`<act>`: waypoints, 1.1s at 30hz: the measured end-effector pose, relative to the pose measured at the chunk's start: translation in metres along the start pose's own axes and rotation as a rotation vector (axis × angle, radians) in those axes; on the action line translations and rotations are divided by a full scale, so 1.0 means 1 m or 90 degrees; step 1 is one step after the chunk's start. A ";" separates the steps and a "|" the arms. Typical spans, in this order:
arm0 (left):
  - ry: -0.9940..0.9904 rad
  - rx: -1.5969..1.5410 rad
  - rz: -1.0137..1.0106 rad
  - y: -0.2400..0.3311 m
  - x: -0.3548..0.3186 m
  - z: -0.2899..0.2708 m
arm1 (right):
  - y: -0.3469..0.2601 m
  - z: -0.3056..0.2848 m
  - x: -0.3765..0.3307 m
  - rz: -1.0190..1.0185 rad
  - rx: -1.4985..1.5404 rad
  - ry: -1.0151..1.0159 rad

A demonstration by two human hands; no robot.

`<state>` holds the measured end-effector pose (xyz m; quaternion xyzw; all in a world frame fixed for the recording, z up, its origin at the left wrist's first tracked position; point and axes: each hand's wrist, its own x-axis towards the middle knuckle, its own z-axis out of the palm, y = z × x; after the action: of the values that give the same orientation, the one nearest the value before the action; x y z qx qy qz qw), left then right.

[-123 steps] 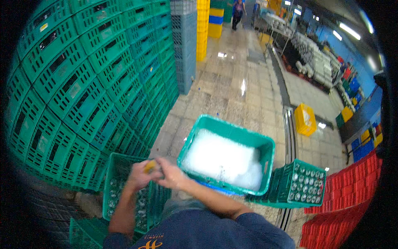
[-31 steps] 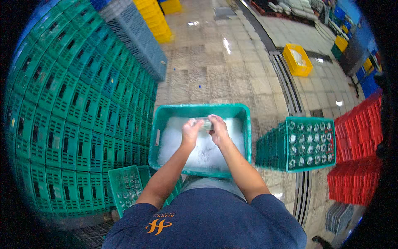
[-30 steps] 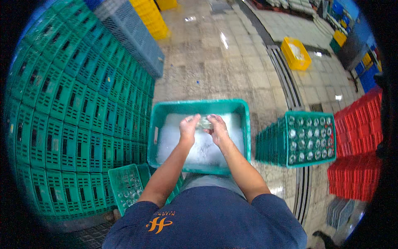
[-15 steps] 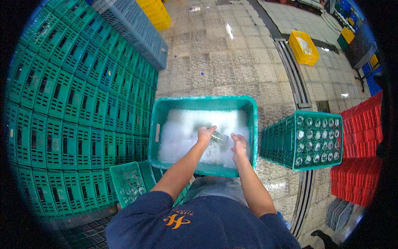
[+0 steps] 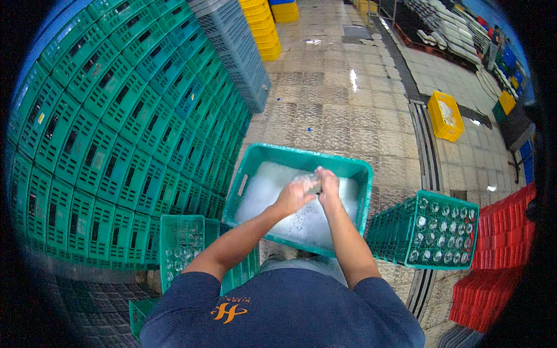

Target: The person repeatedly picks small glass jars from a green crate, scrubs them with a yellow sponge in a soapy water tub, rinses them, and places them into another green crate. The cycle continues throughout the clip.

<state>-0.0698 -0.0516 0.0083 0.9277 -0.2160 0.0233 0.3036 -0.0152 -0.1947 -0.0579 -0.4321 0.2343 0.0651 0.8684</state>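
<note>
Over the green tub [image 5: 242, 174] of foamy water, both hands are being held together above the suds, with a small object, apparently a glass bottle [image 5: 315, 187], being gripped between them. The fingers of the left hand [image 5: 295, 195] are being curled around it from the left, and the fingers of the right hand [image 5: 328, 184] are being closed on it from the right; little of the object is being shown. The step in hand is judged to be the washing of this piece in the foam. The next move is judged to call for a firm grip on wet, slippery glass and a careful lift clear of the tub's rim. Just right of the tub, a green crate [image 5: 426, 235] filled with upright bottles is being kept; just left of it and nearer the person, another green crate [image 5: 181, 243] with bottles is standing. Farther left of the tub, a tall wall of stacked green crates [image 5: 104, 133] is rising; beyond the tub, to the right, a yellow crate [image 5: 445, 116] is lying on the tiled floor [image 5: 325, 110], and red crates [image 5: 502, 249] are being stacked far right.
</note>
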 end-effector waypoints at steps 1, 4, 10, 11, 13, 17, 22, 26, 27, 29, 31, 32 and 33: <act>-0.003 -0.029 -0.057 -0.003 0.005 -0.007 | 0.004 -0.003 -0.011 0.010 -0.021 -0.091; 0.177 -0.201 -0.325 -0.011 0.025 -0.008 | 0.027 -0.016 -0.057 -0.056 -0.188 -0.304; 0.251 -0.967 -0.527 -0.088 0.044 0.088 | 0.015 -0.054 -0.099 0.000 -0.064 -0.251; 0.148 -0.748 -0.573 -0.106 0.035 0.108 | 0.010 -0.061 -0.104 -0.002 -0.006 -0.253; -0.056 -0.273 -0.391 -0.136 0.010 0.144 | 0.001 -0.076 -0.110 0.040 0.098 -0.217; -0.720 0.192 -0.080 -0.151 -0.025 0.189 | 0.002 -0.094 -0.103 -0.031 0.190 -0.152; -0.147 -0.040 -0.226 -0.079 -0.005 0.128 | 0.011 -0.093 -0.060 -0.092 0.158 0.154; 0.016 -0.141 0.030 0.021 0.001 0.059 | 0.030 -0.056 -0.028 -0.037 0.105 0.155; 0.078 -0.151 -0.052 0.033 0.008 0.043 | 0.036 -0.044 -0.025 -0.028 0.134 0.057; 0.090 -0.140 -0.216 0.043 0.021 0.015 | 0.046 -0.021 -0.026 0.025 0.178 -0.098; -0.024 -0.126 -0.414 0.040 0.031 -0.003 | 0.057 0.006 -0.034 -0.031 0.098 0.027; -0.058 -0.066 -0.389 0.039 0.030 -0.004 | 0.057 0.015 -0.037 -0.027 0.066 0.025; -0.081 0.005 -0.374 0.029 0.033 -0.009 | 0.054 0.023 -0.039 -0.050 0.044 0.010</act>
<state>-0.0508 -0.0802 0.0373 0.9514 0.0432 -0.1225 0.2793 -0.0586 -0.1400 -0.0668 -0.4112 0.2265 0.0194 0.8828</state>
